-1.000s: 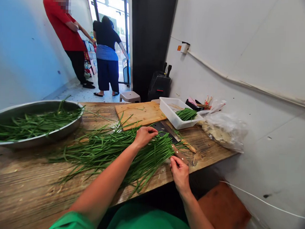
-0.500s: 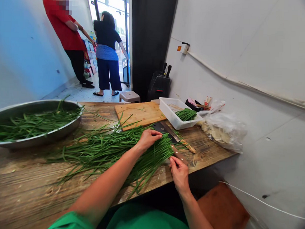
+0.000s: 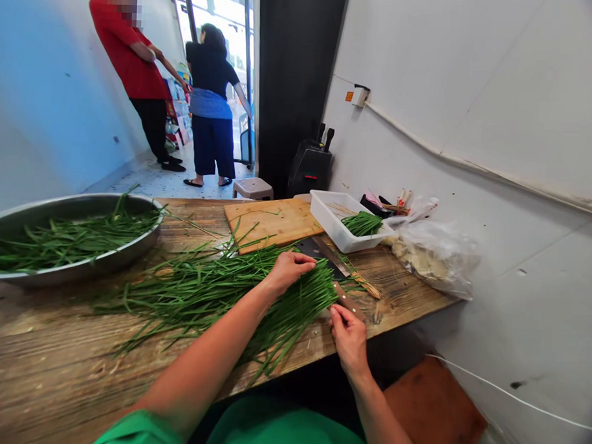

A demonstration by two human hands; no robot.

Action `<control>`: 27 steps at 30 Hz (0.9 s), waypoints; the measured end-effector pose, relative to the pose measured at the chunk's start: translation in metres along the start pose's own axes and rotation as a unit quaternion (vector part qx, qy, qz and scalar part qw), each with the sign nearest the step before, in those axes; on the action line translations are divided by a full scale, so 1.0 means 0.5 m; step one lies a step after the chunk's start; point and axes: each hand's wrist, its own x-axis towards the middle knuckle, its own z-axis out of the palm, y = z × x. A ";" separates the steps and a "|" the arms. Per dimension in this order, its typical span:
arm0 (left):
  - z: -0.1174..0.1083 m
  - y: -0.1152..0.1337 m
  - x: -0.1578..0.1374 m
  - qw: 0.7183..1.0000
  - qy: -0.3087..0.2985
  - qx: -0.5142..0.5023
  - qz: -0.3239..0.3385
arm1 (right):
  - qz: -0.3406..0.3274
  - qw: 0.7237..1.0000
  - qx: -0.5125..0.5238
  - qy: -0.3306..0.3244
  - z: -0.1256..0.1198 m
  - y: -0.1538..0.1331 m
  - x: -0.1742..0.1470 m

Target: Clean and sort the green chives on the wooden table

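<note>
A broad layer of long green garlic chives (image 3: 226, 281) lies across the wooden table, its ends lined up at the right. My left hand (image 3: 290, 268) rests over the far side of the layer, thumb and fingers pinched together at the chive ends. At the near corner of those ends, my right hand (image 3: 349, 335) pinches with its thumb and forefinger. Whether anything thin is also between the fingers is hidden. Partly under the chives is a knife with a wide dark blade (image 3: 334, 257) and a riveted brown handle (image 3: 349, 302), just beyond my right hand.
A large metal basin (image 3: 81, 266) of loose greens stands at left. A wooden cutting board (image 3: 276, 224), a white plastic tray (image 3: 346, 240) with a chive bundle, thin wooden sticks (image 3: 369, 286) and a plastic bag (image 3: 435, 253) lie behind. Two people stand near the doorway.
The view has shifted very slightly. Both hands keep the same pinched poses at the chive ends, and the chives stay where they were.
</note>
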 end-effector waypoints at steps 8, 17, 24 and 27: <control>-0.002 0.003 -0.001 1.000 0.003 -0.008 -0.018 | 0.008 1.000 0.002 -0.005 0.001 0.003 0.000; -0.003 -0.001 -0.002 0.993 -0.023 -0.065 -0.093 | -0.003 1.000 0.000 -0.004 -0.001 -0.002 -0.003; -0.016 0.000 0.004 0.993 -0.068 -0.046 -0.088 | 0.006 1.000 0.007 -0.016 0.000 0.002 0.000; -0.019 0.009 0.000 0.997 -0.056 -0.015 -0.046 | 0.017 1.000 0.010 -0.024 0.000 0.004 0.001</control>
